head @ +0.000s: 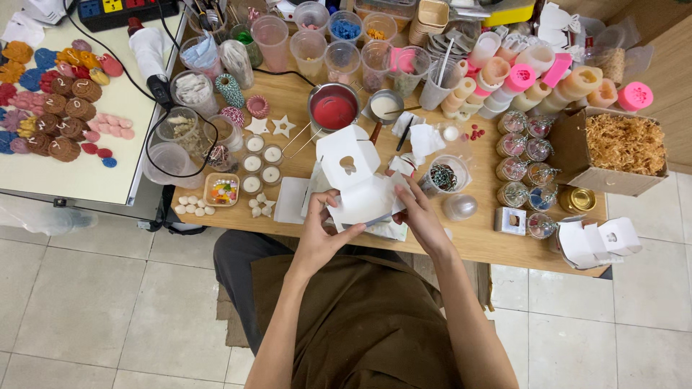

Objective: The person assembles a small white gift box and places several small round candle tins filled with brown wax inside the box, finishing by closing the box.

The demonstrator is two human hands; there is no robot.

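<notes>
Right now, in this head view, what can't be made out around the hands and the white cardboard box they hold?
- White folded cardboard box: its inside is hidden by its own flaps.
- Left hand and right hand: fingertips are tucked behind the cardboard, so the grip is unclear.
- Flat packet beneath: mostly covered by the box.
- Small clear plastic cup: contents too small to identify.

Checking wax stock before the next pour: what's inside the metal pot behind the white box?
The metal pot holds red wax, its surface filling the pot. The white box, held by both hands, hides the pot's near rim; what lies beneath the wax cannot be seen.
</notes>
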